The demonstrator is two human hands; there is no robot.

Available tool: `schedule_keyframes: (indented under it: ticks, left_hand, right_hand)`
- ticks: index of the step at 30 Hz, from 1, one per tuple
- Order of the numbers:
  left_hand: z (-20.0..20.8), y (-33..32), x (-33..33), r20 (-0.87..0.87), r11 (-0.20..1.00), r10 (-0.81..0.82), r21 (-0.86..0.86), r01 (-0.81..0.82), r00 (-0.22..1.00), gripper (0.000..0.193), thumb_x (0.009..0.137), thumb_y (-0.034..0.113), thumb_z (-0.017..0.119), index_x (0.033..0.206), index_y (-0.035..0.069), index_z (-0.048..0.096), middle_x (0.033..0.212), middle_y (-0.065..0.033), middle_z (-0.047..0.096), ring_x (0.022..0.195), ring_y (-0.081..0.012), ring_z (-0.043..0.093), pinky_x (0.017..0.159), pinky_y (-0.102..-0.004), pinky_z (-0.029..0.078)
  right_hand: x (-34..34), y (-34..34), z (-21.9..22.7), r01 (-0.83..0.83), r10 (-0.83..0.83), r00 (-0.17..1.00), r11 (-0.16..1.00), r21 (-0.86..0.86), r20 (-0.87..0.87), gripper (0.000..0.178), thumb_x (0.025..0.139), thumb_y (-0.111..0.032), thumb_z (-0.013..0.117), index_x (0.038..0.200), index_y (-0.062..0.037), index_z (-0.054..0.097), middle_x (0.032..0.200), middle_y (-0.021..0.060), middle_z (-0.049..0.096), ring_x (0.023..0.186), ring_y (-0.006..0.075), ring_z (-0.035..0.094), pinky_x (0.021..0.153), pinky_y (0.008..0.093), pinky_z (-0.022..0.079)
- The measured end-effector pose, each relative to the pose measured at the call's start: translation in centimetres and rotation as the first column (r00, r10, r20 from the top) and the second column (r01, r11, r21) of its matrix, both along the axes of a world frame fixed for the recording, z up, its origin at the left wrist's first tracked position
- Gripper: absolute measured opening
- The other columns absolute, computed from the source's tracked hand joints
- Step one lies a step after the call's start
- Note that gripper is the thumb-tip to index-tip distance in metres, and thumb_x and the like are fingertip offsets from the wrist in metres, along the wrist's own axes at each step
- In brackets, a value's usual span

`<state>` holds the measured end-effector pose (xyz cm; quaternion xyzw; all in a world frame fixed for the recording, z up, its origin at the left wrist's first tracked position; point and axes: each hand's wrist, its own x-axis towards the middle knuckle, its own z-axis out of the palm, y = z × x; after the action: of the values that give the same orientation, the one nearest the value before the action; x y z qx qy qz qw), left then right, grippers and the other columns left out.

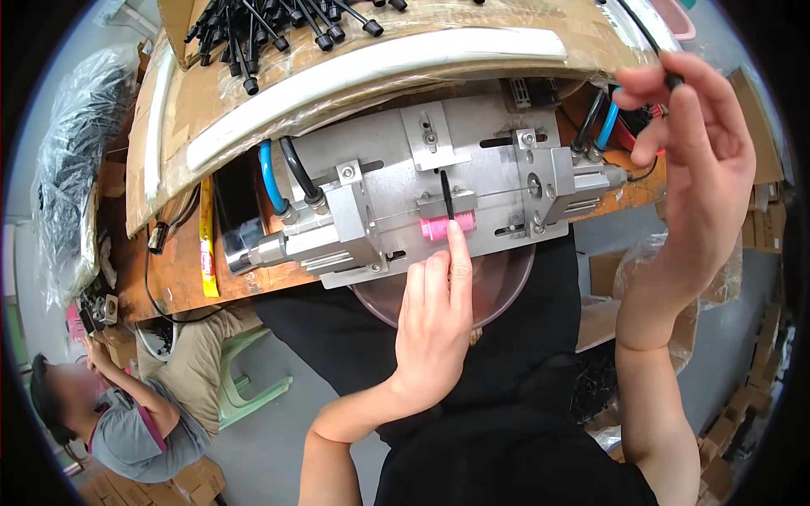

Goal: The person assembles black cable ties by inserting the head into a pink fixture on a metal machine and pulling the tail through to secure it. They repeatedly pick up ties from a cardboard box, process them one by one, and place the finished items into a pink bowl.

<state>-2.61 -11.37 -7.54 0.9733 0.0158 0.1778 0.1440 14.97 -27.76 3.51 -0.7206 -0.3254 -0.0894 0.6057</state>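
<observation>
My left hand [434, 316] reaches over a metal fixture [494, 215]. Its index finger is stretched out, while the other fingers curl loosely. The fingertip touches the lower end of a thin black rod [445, 187] at a pink block [435, 228]. That rod lies across a small metal holder in the fixture's middle. Raised at the upper right, my right hand [704, 143] pinches the end of another black rod [643, 29] between thumb and fingers. This rod runs up out of the picture.
Above the fixture, a plastic-wrapped cardboard shelf [582, 51] carries several black rods with knobbed ends [261, 34]. Blue air hoses [271, 177] join cylinders on both sides. A brown see-through bowl [506, 291] sits below. Another person [139, 422] sits at lower left near a green stool [245, 396].
</observation>
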Motion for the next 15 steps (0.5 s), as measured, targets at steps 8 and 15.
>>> schedule_keyframes:
  ticks: [8, 15]
  left_hand:
    - [0.1, 0.3, -0.4, -0.100, 0.998, 0.024, -0.048, -0.029, 0.995, 0.076, 0.069, -0.010, 0.059, 0.140, -0.012, 0.034, 0.106, -0.0153, 0.050, 0.089, -0.0269, 0.051, 0.081, -0.0343, 0.048]
    - [3.7, 0.9, -2.1, 0.000, 0.966, 0.014, -0.259, -0.013, 1.000, 0.075, 0.070, -0.014, 0.065, 0.140, -0.004, 0.042, 0.112, -0.0149, 0.051, 0.094, -0.0281, 0.050, 0.080, -0.0354, 0.046]
  right_hand:
    - [-7.0, 2.2, -6.1, -0.019, 0.032, 0.985, 0.997, -0.076, 0.171, 0.036, 0.076, 0.012, 0.071, 0.109, 0.0049, 0.060, 0.091, 0.0122, 0.067, 0.074, 0.0154, 0.061, 0.061, 0.0247, 0.050]
    - [-10.3, 3.8, -11.5, -0.065, 0.170, 0.950, 0.927, -0.369, 0.261, 0.064, 0.068, 0.010, 0.071, 0.129, 0.0120, 0.050, 0.098, 0.0157, 0.065, 0.065, 0.0218, 0.057, 0.057, 0.0339, 0.050]
